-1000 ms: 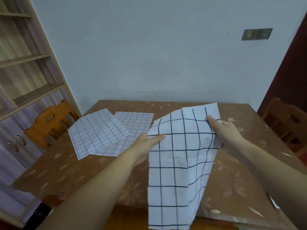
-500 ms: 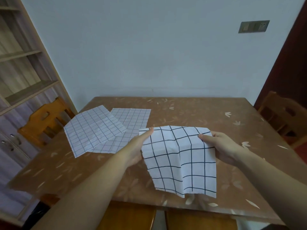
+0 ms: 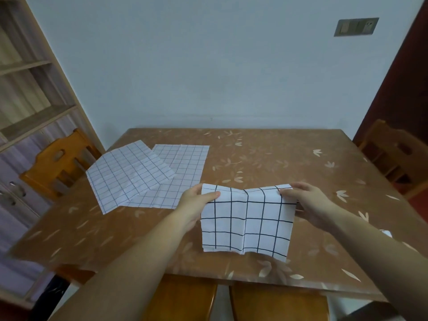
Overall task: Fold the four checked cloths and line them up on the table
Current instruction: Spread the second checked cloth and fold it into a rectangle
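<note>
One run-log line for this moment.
both hands: left hand, right hand pinch bold-checked cloth | folded, over table | two cloths unfolded

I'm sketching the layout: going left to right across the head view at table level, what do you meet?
Left wooden chair → small-checked cloth → left hand → large-checked cloth → right hand → right wooden chair.

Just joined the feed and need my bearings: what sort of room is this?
Most likely a home dining room. A wooden table under a leaf-patterned cover stands against a plain wall, wooden chairs sit at its sides, and a shelf unit with cupboard doors stands on the left.
</note>
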A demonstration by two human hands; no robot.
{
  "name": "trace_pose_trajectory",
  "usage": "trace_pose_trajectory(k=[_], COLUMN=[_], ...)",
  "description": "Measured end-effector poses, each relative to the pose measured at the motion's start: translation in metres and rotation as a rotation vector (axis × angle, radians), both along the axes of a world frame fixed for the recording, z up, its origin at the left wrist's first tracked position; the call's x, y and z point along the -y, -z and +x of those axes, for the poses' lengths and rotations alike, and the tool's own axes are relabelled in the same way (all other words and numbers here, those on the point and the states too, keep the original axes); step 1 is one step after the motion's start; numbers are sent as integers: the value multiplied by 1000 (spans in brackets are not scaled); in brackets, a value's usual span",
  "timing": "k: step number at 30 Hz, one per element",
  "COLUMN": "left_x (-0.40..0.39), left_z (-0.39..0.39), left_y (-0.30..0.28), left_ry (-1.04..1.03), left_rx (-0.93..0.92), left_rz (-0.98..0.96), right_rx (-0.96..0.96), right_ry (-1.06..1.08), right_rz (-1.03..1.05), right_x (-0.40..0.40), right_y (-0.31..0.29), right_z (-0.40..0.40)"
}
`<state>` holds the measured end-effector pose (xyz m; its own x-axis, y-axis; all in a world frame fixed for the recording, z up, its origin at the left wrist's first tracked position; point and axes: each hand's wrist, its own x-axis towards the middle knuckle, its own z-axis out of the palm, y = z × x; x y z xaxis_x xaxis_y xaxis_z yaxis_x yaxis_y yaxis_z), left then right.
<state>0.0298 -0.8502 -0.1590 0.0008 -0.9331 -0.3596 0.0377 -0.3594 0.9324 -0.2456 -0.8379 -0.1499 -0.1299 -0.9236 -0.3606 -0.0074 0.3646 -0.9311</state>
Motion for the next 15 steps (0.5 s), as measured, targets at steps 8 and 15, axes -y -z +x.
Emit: trace_pose_trajectory(k=[8,15], left_x=[4,36], left_z=[-1,-23], left_y=[20,24], left_ry=[151,387], left_rx=[343,1010], left_rz=[-68,-414], right_rx=[-162,-1054], right_ry=[-2,-276], right_rz=[86,-110], right_x=[4,27], right_y=[20,18], right_z=[-7,-14])
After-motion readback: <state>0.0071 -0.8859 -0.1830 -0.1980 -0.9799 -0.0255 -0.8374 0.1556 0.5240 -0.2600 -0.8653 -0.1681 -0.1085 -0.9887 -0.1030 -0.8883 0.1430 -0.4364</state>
